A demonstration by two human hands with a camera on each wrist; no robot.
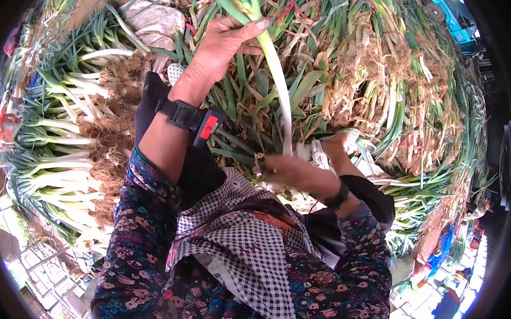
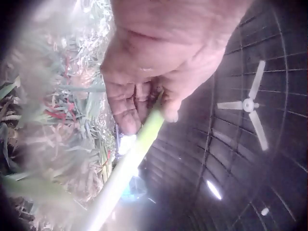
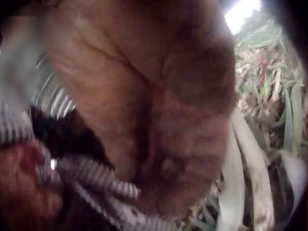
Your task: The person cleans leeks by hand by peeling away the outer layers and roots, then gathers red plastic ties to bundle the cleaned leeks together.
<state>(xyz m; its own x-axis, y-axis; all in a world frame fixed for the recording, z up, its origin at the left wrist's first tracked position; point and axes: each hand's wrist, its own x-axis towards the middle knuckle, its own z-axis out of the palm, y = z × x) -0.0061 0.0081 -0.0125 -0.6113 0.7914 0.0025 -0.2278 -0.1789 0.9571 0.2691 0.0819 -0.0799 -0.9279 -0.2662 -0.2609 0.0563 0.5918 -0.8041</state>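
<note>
Head view: one leek is under work, grasped by the left hand where the white shank meets the green leaf. The left thumb lies along one side and the fingers bear on the other, a pinch borne out by the left wrist view. From those fingers the shank hangs down to the right hand, which is at its lower end. That hand is blurred and its wrist view shows mostly palm, so whether its fingers grasp the leek or merely touch it cannot be told. Below the left fingers lie loose leaves; to their right is a heap of leeks with roots and dry skins on; to their left is a row of leeks with paler shanks.

Step in hand is judged to be cleaning the lower shank. The next move calls for a firm left pinch and a light right-hand pull beneath it, without snapping the stalk.
</note>
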